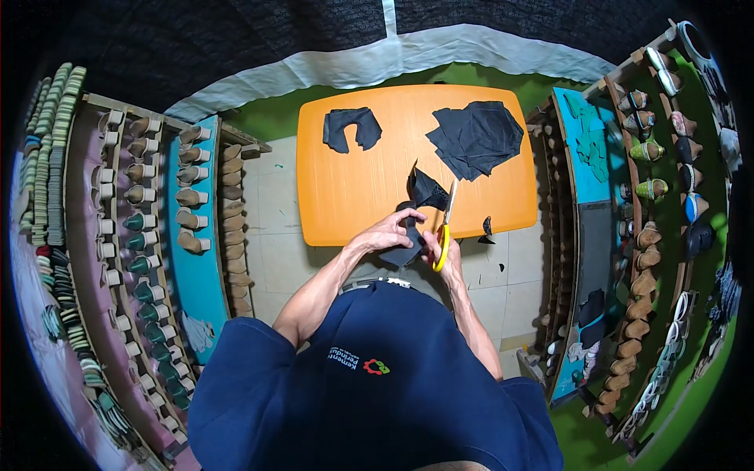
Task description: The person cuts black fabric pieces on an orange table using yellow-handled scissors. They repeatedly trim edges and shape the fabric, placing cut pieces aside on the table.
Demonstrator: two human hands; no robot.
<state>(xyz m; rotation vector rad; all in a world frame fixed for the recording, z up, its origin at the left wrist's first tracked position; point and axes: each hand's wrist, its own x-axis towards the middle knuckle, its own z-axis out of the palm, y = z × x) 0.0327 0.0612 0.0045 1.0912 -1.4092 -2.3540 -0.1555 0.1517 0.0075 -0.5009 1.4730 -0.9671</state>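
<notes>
At the near edge of the orange table (353,196), my left hand (389,232) is closed on a piece of black fabric (402,256), which hangs toward my body. My right hand (449,257) holds scissors (444,245) with yellow handles, their blades pointing toward the far side of the table. Between the blades and my left hand lies a dark, pointed fabric offcut (428,189). Whether the blades touch any fabric is hard to make out. My right fingertips are close to the lower edge of the held piece.
Curved black cut pieces (336,132) lie at the table's far left, and a stack of black fabric (481,141) at far right. Small scraps (487,228) sit at the near right edge. Racks of shoe lasts (141,216) and shoes (646,239) flank the table closely.
</notes>
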